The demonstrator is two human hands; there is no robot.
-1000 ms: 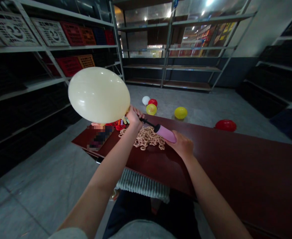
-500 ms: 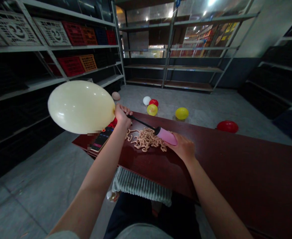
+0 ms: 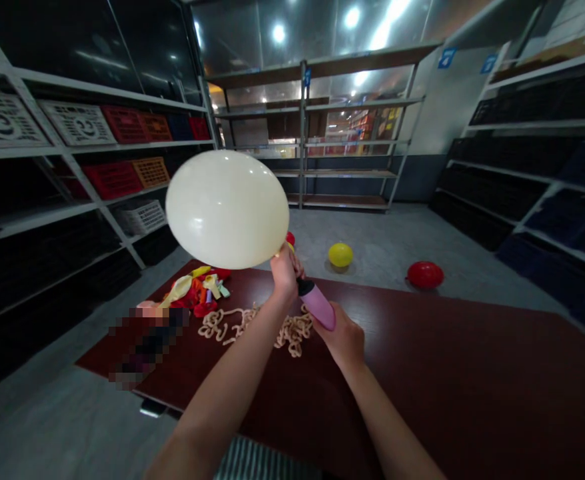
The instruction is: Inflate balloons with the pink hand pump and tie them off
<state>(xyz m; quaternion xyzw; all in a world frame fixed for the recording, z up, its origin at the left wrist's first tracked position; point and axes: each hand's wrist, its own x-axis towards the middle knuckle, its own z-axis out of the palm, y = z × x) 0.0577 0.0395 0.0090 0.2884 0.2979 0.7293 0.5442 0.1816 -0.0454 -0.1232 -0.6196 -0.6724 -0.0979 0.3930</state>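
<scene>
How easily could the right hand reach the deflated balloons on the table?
Probably not easily: the right hand holds the pink pump, and the left forearm lies between it and the deflated balloons.

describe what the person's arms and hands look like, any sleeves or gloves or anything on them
Both are bare: the left hand and right hand have no gloves, and the slim forearms show no sleeves, watches, bands, cables or markings in this view.
</scene>
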